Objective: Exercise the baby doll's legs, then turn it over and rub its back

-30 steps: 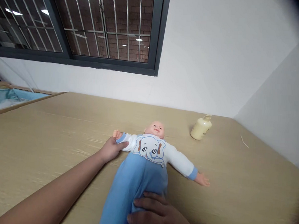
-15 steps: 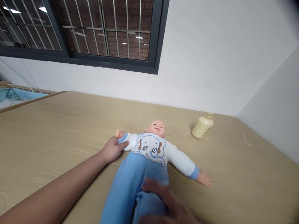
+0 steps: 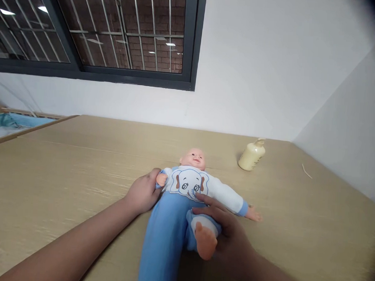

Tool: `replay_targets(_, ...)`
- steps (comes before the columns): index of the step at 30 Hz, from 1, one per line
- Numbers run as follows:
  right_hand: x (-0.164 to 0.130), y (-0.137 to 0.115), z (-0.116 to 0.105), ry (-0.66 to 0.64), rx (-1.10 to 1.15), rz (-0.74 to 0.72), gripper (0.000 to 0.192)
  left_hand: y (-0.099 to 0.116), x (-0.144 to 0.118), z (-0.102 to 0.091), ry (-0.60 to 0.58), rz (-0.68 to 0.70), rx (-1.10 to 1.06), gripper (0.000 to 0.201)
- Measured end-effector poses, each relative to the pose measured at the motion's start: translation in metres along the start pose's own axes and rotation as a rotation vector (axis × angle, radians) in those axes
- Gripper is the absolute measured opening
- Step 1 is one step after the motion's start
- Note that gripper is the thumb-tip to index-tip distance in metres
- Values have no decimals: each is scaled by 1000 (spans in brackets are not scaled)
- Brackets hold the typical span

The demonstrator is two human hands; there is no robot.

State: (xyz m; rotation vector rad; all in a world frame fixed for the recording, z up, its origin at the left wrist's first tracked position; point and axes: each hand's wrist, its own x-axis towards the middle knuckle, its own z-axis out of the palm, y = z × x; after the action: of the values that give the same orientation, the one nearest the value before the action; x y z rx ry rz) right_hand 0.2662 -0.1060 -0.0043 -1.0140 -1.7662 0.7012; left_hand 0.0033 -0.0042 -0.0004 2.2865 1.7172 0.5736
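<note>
**Doll pinned at arm and leg**

The desk [image 3: 79,168] bears the doll [image 3: 185,190] on its back, mid-surface; left hand [image 3: 142,192] has its fingers clamped on the doll's arm, steadying it; right hand [image 3: 226,230] grips the bent leg, lifting a bare foot [image 3: 205,242]; white elephant top, blue trousers; a cream bottle [image 3: 251,155] stands well apart.

Our left hand [image 3: 143,192] curls closed at the end of a long outstretched arm, while our right hand [image 3: 229,235] cups, fingers bent.
</note>
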Motion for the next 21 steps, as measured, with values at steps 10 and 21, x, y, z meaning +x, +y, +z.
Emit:
replay_targets(10,-17,-13,-4,-191,-46,-295,42,-14,4,7,67,-19,-329,18)
replay_targets(21,-22,-4,15,-480,-397,-614,30,-24,13,8,98,-36,-530,24)
